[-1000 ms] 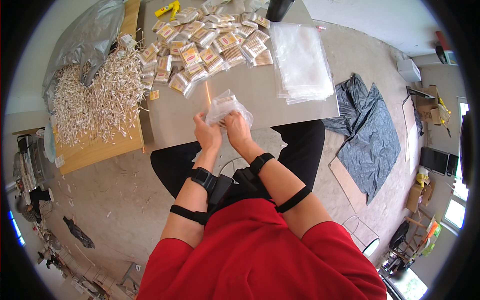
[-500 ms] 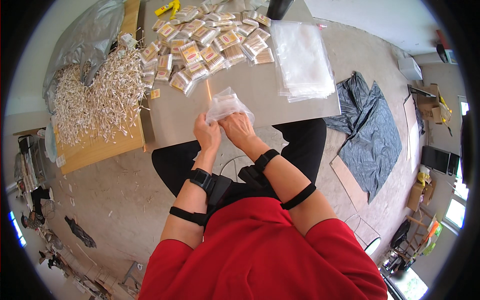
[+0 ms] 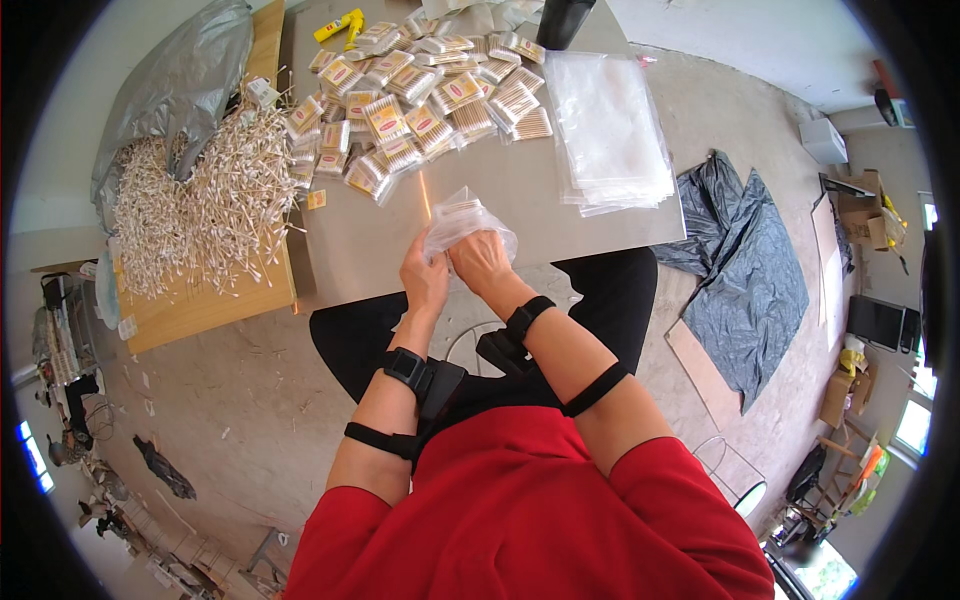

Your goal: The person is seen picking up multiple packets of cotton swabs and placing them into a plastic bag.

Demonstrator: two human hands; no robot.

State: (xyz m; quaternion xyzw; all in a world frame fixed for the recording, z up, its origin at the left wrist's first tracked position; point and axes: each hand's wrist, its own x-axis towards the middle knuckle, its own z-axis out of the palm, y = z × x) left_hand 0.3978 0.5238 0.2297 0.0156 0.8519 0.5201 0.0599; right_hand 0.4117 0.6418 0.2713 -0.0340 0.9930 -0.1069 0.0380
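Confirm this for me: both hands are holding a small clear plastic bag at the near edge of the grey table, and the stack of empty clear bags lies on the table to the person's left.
One detail is wrong. In the head view the stack of empty clear bags lies to the person's right, not left. The rest stands: the left hand and right hand both hold the small clear plastic bag at the near edge of the grey table.

A single view, taken from the person's head, looks steeply down over the red-shirted chest and both forearms, which enter from the lower edge, onto a grey table [image 3: 520, 215] just ahead. The fisheye lens sweeps wide (straight edges bow toward the dark round rim), taking in a wooden board [image 3: 200, 310] at the left and the floor with a dark plastic sheet [image 3: 750, 270] at the right. The hands sit near the picture's middle, close below the camera.
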